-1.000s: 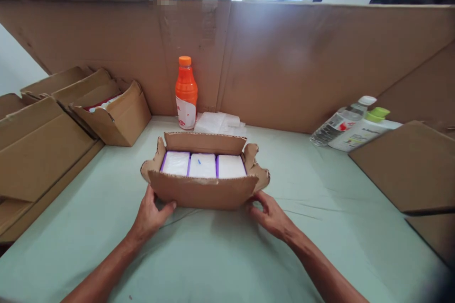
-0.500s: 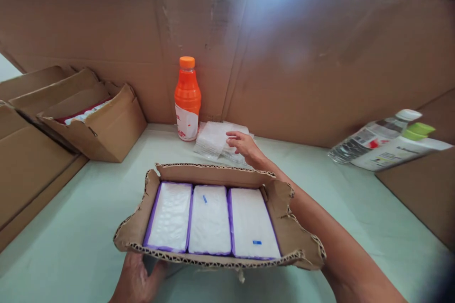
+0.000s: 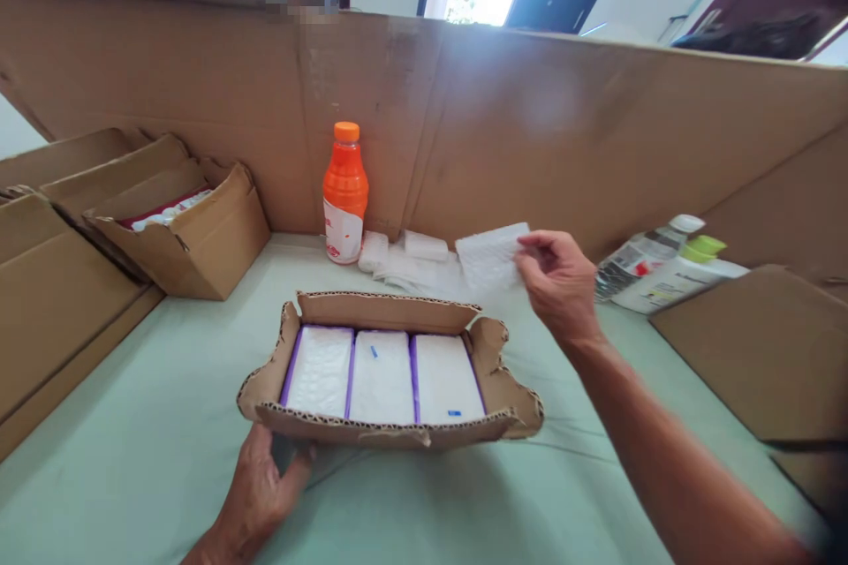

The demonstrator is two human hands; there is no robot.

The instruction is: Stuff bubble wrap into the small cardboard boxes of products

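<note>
My right hand (image 3: 562, 287) pinches a piece of bubble wrap (image 3: 488, 258) by its right edge, with the sheet partly raised above the table. Other clear plastic wrap pieces (image 3: 424, 269) lie to its left. In front of me is a low, torn-edged cardboard box (image 3: 390, 311), holding three white packs (image 3: 382, 375) with purple sides in a row. My left hand (image 3: 265, 481) grips the box's front left corner from below. Its thumb points right beneath the front wall, and its fingertips are partly hidden by the box.
An orange bottle (image 3: 345, 194) stands by the tall cardboard wall (image 3: 563, 124). On the left are cardboard boxes (image 3: 218, 229), one with packets inside. A clear bottle (image 3: 646, 256) and a white bottle with a green cap (image 3: 689, 278) lean at right beside another cardboard piece (image 3: 735, 344).
My right hand has taken hold of a piece of bubble wrap and moved it right. The box looks smaller and sits farther from me, with my left hand still at its corner.
</note>
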